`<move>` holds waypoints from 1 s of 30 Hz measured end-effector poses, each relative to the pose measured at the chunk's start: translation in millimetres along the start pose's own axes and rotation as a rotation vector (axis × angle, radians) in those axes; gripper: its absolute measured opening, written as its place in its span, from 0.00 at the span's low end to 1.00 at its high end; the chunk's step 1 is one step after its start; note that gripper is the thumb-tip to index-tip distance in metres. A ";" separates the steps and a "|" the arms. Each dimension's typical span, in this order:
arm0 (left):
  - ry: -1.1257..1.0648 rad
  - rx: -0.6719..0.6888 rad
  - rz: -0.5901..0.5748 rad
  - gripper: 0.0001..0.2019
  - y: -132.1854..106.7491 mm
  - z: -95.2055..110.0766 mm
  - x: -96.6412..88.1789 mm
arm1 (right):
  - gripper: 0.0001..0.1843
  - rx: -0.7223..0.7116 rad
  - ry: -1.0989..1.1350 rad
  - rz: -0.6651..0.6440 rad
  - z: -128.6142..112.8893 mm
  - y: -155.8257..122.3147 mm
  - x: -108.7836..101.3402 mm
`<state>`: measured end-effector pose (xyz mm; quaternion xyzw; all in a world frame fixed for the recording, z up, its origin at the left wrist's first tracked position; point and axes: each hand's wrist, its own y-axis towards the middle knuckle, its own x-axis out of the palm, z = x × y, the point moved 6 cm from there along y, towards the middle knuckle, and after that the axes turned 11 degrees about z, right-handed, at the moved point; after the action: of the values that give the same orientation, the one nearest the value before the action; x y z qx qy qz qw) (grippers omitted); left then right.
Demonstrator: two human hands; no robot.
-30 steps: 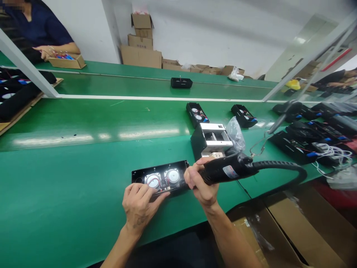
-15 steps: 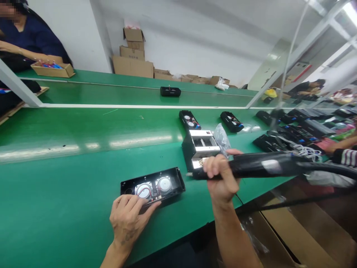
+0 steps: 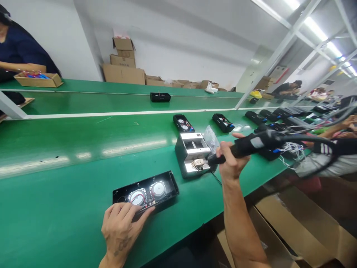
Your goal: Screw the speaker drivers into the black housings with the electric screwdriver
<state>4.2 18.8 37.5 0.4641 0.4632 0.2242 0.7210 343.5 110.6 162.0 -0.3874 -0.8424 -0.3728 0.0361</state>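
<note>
From the head camera, my left hand lies flat, fingers spread, on the near edge of the open speaker housing on the green bench. To the right, my right hand is clenched around the black screwdriver, whose tip is at the metal screw box. A plastic bag sits just behind the box.

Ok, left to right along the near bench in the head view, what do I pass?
Open speaker housing, with the left hand on it → metal screw feeder → right hand gripping the electric screwdriver → its black cable.
</note>
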 end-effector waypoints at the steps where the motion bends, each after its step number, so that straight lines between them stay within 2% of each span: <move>1: 0.000 -0.001 -0.004 0.15 -0.3 -0.3 0.0 | 0.18 0.057 -0.004 -0.031 3.9 -3.9 0.9; 5: -0.001 0.011 -0.014 0.15 -0.6 -0.2 0.5 | 0.19 0.140 -0.025 -0.041 23.4 -13.0 1.1; 8: 0.001 0.006 -0.007 0.15 -0.1 -0.3 1.2 | 0.18 0.176 -0.051 -0.136 28.0 -17.9 5.2; 12: -0.001 -0.025 -0.009 0.15 0.7 0.0 1.4 | 0.16 0.310 0.012 -0.325 10.3 -42.7 14.0; 15: -0.018 -0.053 -0.033 0.15 1.1 1.0 1.3 | 0.15 0.396 0.223 -0.337 -13.3 -72.2 20.3; 19: -0.016 -0.071 -0.040 0.16 3.0 2.4 0.2 | 0.12 0.398 0.401 -0.367 -33.8 -108.2 35.6; 24: -0.019 -0.077 -0.040 0.16 5.2 3.2 -0.7 | 0.12 0.456 0.405 -0.456 -27.6 -135.2 53.7; 30: -0.014 -0.066 -0.052 0.15 4.8 2.8 -0.5 | 0.12 0.493 0.406 -0.478 -20.8 -144.5 58.6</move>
<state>7.0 19.4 42.4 0.4292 0.4623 0.2173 0.7449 199.7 72.7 110.7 -0.0784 -0.9488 -0.2264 0.2059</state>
